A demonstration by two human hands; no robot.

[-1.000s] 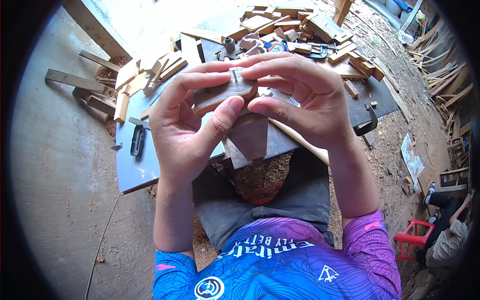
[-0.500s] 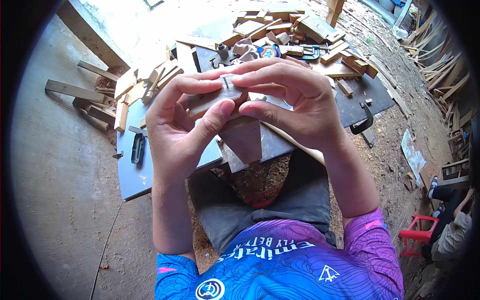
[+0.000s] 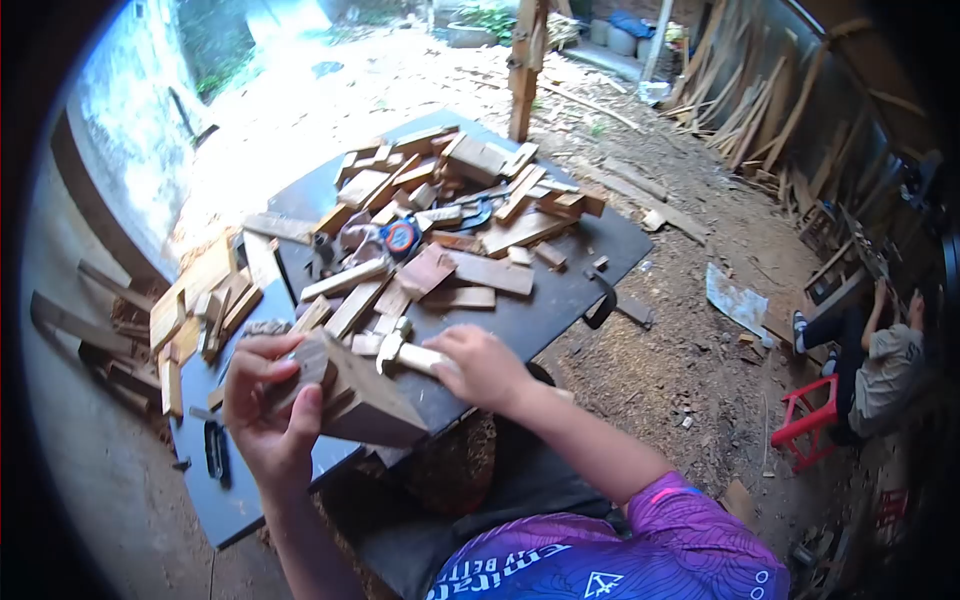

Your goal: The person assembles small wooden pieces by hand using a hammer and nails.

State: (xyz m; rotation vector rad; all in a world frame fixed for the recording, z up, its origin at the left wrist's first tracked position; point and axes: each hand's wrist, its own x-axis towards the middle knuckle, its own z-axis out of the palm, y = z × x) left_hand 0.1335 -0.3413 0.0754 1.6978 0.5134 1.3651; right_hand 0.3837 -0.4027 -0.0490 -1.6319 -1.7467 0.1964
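Note:
My left hand (image 3: 268, 405) is closed around a small wooden piece (image 3: 314, 358), with the thumb in front and the fingers behind. That piece sits against a larger wooden block (image 3: 372, 400) near the front of the table. My right hand (image 3: 488, 368) has its fingers wrapped round the pale handle of a hammer (image 3: 415, 357), whose head points left beside the block. Offcuts lie just beyond the hammer, including a reddish wood piece (image 3: 425, 270).
A dark table (image 3: 555, 300) bears a heap of wood offcuts (image 3: 430, 190), a blue-and-red tape measure (image 3: 400, 237) and a black clamp (image 3: 600, 305). A wooden post (image 3: 524, 80) stands behind. On the right, a person (image 3: 885, 360) sits by a red stool (image 3: 805, 425).
My right hand has left the wooden piece, moved down and right, and taken hold of the hammer. My left hand has moved left and lower with the piece. The view has shifted.

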